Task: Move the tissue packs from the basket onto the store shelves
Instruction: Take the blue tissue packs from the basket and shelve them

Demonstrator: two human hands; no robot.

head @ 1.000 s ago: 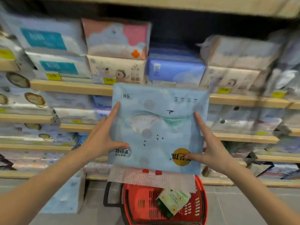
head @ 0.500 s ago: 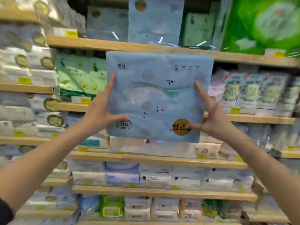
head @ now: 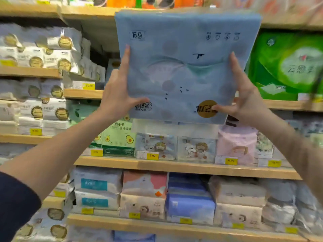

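A large light-blue tissue pack (head: 185, 70), printed upside down with a gold round sticker, is raised in front of an upper wooden shelf (head: 83, 93). My left hand (head: 117, 91) grips its left edge, thumb across the front. My right hand (head: 244, 95) grips its right edge, thumb on the gold sticker. The pack hides the shelf space behind it. The basket is out of view.
Wooden shelves (head: 174, 167) full of tissue packs fill the view: white packs with gold seals (head: 52, 58) at left, a green pack (head: 286, 67) at right, cartoon-printed packs (head: 195, 149) below. A dark gap (head: 99, 55) lies left of the held pack.
Both hands have lifted the blue pack from above the red basket up to the upper shelves. My view has tilted upward, so the basket and floor have left the frame.
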